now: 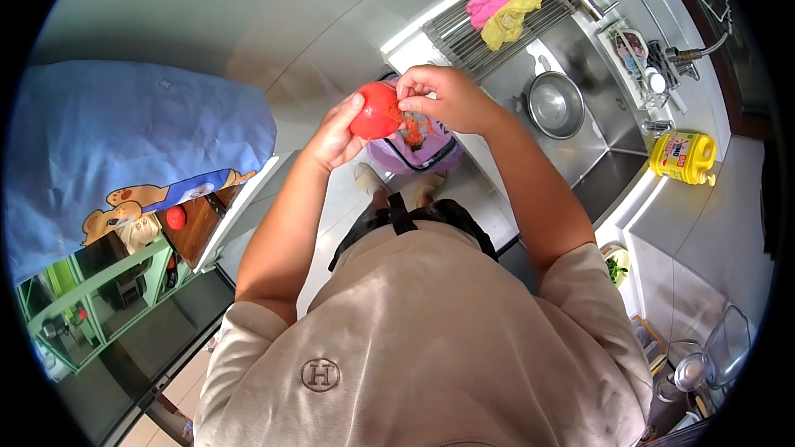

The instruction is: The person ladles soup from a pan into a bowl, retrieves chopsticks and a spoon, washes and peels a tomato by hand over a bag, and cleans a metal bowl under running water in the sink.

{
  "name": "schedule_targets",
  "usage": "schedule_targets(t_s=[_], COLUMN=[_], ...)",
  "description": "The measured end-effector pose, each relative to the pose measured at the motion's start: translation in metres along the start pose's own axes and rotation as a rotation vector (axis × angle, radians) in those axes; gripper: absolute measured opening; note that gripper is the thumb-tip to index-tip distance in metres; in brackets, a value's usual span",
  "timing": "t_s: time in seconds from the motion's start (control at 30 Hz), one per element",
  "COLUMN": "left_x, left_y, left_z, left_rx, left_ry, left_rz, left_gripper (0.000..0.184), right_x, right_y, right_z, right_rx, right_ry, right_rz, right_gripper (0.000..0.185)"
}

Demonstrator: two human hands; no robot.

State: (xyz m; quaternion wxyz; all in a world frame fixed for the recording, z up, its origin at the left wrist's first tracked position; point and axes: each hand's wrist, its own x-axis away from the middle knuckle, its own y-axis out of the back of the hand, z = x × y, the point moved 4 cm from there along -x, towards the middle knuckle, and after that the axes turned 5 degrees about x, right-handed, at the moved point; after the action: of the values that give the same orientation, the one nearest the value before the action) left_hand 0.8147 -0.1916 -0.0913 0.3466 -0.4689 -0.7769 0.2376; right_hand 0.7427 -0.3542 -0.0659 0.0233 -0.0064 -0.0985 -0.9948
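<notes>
My left hand (335, 134) is wrapped round the side of a shiny red tomato (374, 112), holding it up in front of me. At the tomato's right side, the thumb and fingers of my right hand (445, 99) are pinched together on a thin bit of tomato skin, mostly hidden by the fingertips. Just below both hands stands a bin lined with a purple bag (396, 157). Orange-red scraps (416, 129) show inside it.
To the right is a steel sink (592, 58) with a metal bowl (556, 105). Pink and yellow cloths (513, 21) lie on a rack. A yellow detergent bottle (684, 157) stands beside the sink. At left, another tomato (175, 217) sits on a wooden board near a blue cover (141, 132).
</notes>
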Motion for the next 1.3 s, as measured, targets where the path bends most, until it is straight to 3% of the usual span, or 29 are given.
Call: schedule_targets(t_s=[0.1,0.17,0.37,0.57,1.3], left_x=[0.000,-0.003,-0.005,-0.005,-0.013], left_y=[0.003,0.000,-0.002,-0.004,-0.011], left_z=[0.001,-0.001,-0.010,-0.006,0.001], left_rx=[-0.143,-0.041,-0.004,0.001,0.046], left_ry=[0.007,-0.020,-0.017,0.021,-0.137], left_rz=[-0.036,-0.099,-0.126,-0.109,-0.341], left_gripper=[0.066,0.067,0.063,0.056,0.055], right_x=[0.002,0.003,0.005,0.005,0.013], right_y=[0.003,0.000,0.001,0.002,-0.013], right_z=[0.010,0.011,0.024,0.020,0.021], right_rx=[0.178,0.224,0.186,0.159,0.353], right_ry=[-0.004,0.031,0.248,0.102,0.188], right_rz=[0.038,0.024,-0.321,-0.158,-0.272], right_gripper=[0.009,0.011,0.016,0.015,0.015])
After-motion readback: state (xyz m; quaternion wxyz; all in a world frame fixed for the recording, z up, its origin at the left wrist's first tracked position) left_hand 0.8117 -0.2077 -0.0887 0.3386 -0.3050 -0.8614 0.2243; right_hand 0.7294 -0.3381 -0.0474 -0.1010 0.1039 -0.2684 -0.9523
